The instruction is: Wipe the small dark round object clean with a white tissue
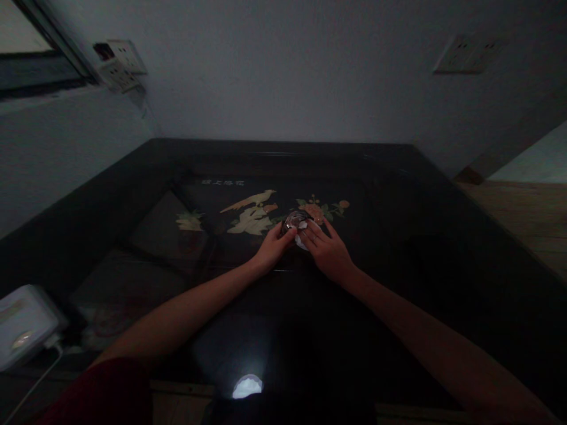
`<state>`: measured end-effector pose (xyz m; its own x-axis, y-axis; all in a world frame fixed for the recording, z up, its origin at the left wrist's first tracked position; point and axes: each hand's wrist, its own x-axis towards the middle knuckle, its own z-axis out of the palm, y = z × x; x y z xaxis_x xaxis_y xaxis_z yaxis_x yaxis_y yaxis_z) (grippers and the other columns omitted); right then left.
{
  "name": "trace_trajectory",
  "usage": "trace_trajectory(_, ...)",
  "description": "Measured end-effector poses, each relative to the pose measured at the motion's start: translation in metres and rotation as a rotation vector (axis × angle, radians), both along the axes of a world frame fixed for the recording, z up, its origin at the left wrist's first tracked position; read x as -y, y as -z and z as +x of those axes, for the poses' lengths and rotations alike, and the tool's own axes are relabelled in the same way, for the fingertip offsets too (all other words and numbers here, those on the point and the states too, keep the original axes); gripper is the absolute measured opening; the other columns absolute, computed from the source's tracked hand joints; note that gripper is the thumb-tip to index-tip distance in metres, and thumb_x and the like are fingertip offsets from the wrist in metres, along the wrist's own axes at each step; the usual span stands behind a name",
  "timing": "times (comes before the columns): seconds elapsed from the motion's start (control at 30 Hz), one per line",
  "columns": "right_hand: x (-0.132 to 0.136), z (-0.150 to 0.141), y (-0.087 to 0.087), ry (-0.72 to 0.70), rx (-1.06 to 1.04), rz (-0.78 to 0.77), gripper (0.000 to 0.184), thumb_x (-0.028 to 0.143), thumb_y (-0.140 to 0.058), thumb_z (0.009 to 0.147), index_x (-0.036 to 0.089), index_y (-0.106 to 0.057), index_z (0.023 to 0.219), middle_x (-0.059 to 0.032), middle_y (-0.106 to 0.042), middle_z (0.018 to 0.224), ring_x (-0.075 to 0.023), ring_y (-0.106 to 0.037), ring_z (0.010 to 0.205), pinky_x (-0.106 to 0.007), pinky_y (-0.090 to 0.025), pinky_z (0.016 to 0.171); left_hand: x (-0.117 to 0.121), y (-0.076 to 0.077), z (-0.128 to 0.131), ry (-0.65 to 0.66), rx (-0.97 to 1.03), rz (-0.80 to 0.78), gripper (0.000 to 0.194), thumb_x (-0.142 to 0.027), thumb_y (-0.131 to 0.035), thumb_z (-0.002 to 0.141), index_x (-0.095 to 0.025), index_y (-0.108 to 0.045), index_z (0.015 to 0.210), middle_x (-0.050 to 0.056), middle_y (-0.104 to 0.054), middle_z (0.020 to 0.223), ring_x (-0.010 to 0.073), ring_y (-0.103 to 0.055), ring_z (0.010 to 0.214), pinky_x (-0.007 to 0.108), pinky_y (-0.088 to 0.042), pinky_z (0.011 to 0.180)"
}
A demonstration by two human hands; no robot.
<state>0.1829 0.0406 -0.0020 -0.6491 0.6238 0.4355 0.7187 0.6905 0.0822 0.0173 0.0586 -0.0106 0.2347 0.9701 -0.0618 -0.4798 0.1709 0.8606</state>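
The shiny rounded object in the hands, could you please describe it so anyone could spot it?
Find the glossy black table, then look near its centre. There the left hand and right hand hold a rounded, shiny dark object, with white tissue or cloth against it. Its glints set it apart from the flat flower design and bird design beyond.

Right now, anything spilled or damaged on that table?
Nothing clearly spilled or damaged on the table. The bright white patch by its near edge looks odd, but is probably just a reflection. Too dark to rule out fine scratches.
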Motion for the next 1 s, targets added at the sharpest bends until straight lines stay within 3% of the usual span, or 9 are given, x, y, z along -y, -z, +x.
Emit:
trace_trajectory(0.2, -0.004, 0.0, 0.009, -0.129, -0.195, -0.171, 0.041, 0.004, -0.039, 0.085, 0.006, -0.062, 0.119, -0.0185, -0.064, 0.123, -0.0272, -0.056, 0.122, -0.047, -0.043, 0.105, -0.003, 0.006, -0.002, 0.006, -0.07, 0.065, 0.043, -0.04, -0.077, 0.068, -0.016, -0.065, 0.102, 0.005, -0.069, 0.101, 0.0169, -0.06, 0.089, 0.027, -0.044, 0.082)
trace_trajectory(0.37, -0.005, 0.004, 0.012, -0.23, -0.471, -0.454, 0.044, 0.008, -0.043, 0.085, 0.015, -0.058, 0.125, -0.0133, -0.063, 0.126, -0.0235, -0.058, 0.12, -0.042, -0.048, 0.101, -0.003, 0.008, -0.006, 0.004, -0.099, 0.064, 0.046, -0.041, -0.078, 0.067, -0.016, -0.064, 0.103, 0.005, -0.068, 0.099, 0.0181, -0.061, 0.09, 0.029, -0.045, 0.084)
trace_trajectory(0.47, -0.004, 0.004, 0.013, -0.27, -0.539, -0.536, 0.041, 0.012, -0.044, 0.088, 0.016, -0.056, 0.127, -0.0131, -0.062, 0.128, -0.0231, -0.057, 0.121, -0.041, -0.047, 0.102, -0.002, 0.007, -0.007, 0.005, -0.081, 0.04, 0.046, -0.042, -0.078, 0.066, -0.015, -0.064, 0.1, 0.004, -0.068, 0.093, 0.0169, -0.061, 0.084, 0.028, -0.046, 0.079)
trace_trajectory(0.6, -0.005, 0.003, 0.017, -0.274, -0.473, -0.455, 0.045, 0.012, -0.043, 0.088, 0.014, -0.052, 0.132, -0.0148, -0.057, 0.134, -0.0235, -0.051, 0.128, -0.043, -0.043, 0.106, -0.001, 0.003, -0.006, 0.006, -0.014, -0.006, 0.049, -0.044, -0.08, 0.063, -0.016, -0.064, 0.1, 0.005, -0.068, 0.097, 0.0172, -0.062, 0.086, 0.028, -0.046, 0.079)
trace_trajectory(0.73, -0.01, 0.006, 0.014, -0.264, -0.276, -0.293, 0.049, 0.005, -0.037, 0.086, 0.009, -0.05, 0.133, -0.0162, -0.054, 0.137, -0.0233, -0.046, 0.132, -0.044, -0.042, 0.107, -0.001, 0.003, -0.003, -0.007, 0.058, -0.053, 0.049, -0.044, -0.081, 0.063, -0.017, -0.064, 0.1, 0.004, -0.068, 0.097, 0.0154, -0.062, 0.085, 0.025, -0.047, 0.076)
trace_trajectory(0.87, -0.012, 0.009, 0.005, -0.179, -0.101, -0.13, 0.052, 0.004, -0.035, 0.089, 0.014, -0.045, 0.139, -0.012, -0.052, 0.14, -0.0239, -0.044, 0.133, -0.05, -0.038, 0.107, -0.003, 0.002, -0.001, -0.022, 0.142, -0.086, 0.046, -0.045, -0.079, 0.064, -0.016, -0.065, 0.096, 0.003, -0.067, 0.091, 0.011, -0.059, 0.078, 0.019, -0.044, 0.067)
trace_trajectory(1.0, -0.009, 0.009, 0.001, -0.132, -0.064, -0.041, 0.052, 0.006, -0.035, 0.092, 0.018, -0.041, 0.142, -0.0103, -0.05, 0.142, -0.0223, -0.04, 0.136, -0.049, -0.036, 0.109, -0.002, -0.002, -0.001, -0.019, 0.164, -0.114, 0.046, -0.048, -0.079, 0.064, -0.016, -0.067, 0.096, 0.004, -0.067, 0.092, 0.0123, -0.059, 0.079, 0.019, -0.045, 0.066)
